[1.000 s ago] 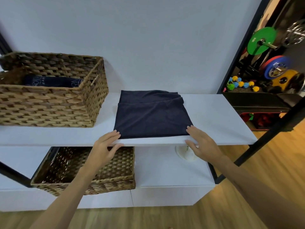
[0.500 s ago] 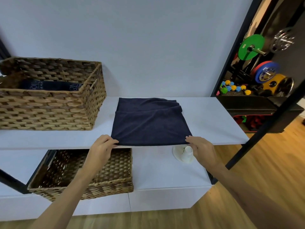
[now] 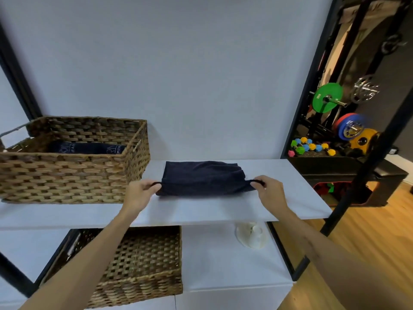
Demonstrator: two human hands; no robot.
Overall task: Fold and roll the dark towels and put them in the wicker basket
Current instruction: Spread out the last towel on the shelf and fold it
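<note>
A dark navy towel [image 3: 202, 179] lies on the white shelf [image 3: 201, 209], its near edge lifted and carried toward the wall. My left hand [image 3: 139, 193] pinches the towel's near left corner. My right hand [image 3: 269, 190] pinches the near right corner. To the left on the same shelf stands the wicker basket [image 3: 71, 173]. A rolled dark towel [image 3: 87, 147] with pale lettering lies inside it.
A second wicker basket [image 3: 143, 267] sits on the lower white shelf, with a small white object [image 3: 252, 234] to its right. Black frame posts stand at both sides. Coloured weight plates [image 3: 327, 97] and dumbbells [image 3: 310, 147] fill the room at the right.
Both hands took hold of the towel's near corners at the shelf's front edge and lifted them toward the wall, folding the towel over. My view has tilted upward.
</note>
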